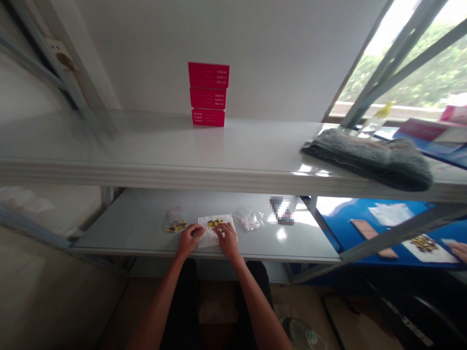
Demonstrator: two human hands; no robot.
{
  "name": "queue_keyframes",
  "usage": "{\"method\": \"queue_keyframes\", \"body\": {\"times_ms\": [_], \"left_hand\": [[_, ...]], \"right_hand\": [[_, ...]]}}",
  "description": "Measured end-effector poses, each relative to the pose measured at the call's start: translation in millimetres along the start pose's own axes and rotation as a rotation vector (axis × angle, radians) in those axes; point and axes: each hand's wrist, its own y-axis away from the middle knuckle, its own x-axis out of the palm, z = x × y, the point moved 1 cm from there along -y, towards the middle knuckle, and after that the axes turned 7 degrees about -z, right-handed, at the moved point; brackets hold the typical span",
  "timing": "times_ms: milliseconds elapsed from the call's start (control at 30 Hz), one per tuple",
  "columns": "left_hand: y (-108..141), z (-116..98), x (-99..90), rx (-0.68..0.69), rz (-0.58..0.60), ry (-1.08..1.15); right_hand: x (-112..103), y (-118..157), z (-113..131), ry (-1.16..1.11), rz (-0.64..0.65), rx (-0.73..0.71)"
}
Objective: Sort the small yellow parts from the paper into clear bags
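On the lower shelf lies a white sheet (207,239) with a pile of small yellow and dark pieces (216,223) near its far edge. My left hand (188,239) is at the sheet's left edge, its fingers curled together in a pinch; what they hold is too small to make out. Over the near side of the pile, my right hand (228,239) has its fingers bent and drawn together at a few pieces. Left of the sheet is a clear plastic bag (175,221) with similar pieces inside. Another crumpled clear bag (250,219) lies just to the right.
An upper shelf (153,146) overhangs the work surface, carrying stacked red boxes (207,95) and a folded grey cloth (368,155). On a blue table (339,218) at right are a pinkish phone-like slab (372,238), another pile of pieces (423,244) and another person's hand (458,250).
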Motion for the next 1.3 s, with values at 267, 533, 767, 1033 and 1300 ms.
{"method": "queue_keyframes", "body": {"times_ms": [267, 533, 767, 1033, 1300], "left_hand": [[0.4, 2.3, 3.4, 0.092, 0.013, -0.040], [-0.2, 3.2, 3.4, 0.095, 0.028, -0.046], [0.4, -2.3, -0.4, 0.014, -0.016, 0.002], [-1.8, 1.7, -4.3, -0.106, -0.023, 0.060], [-3.1, -0.6, -8.1, -0.141, -0.066, 0.229]], "right_hand": [[2.2, 2.0, 0.0, -0.153, 0.040, 0.040], [2.6, -0.6, 2.2, -0.225, 0.163, 0.040], [-2.3, -3.6, 9.7, -0.326, 0.209, 0.005], [-2.3, -2.6, -3.7, -0.452, -0.051, 0.285], [-31.1, -18.2, 21.3, -0.661, 0.183, 0.303]]}}
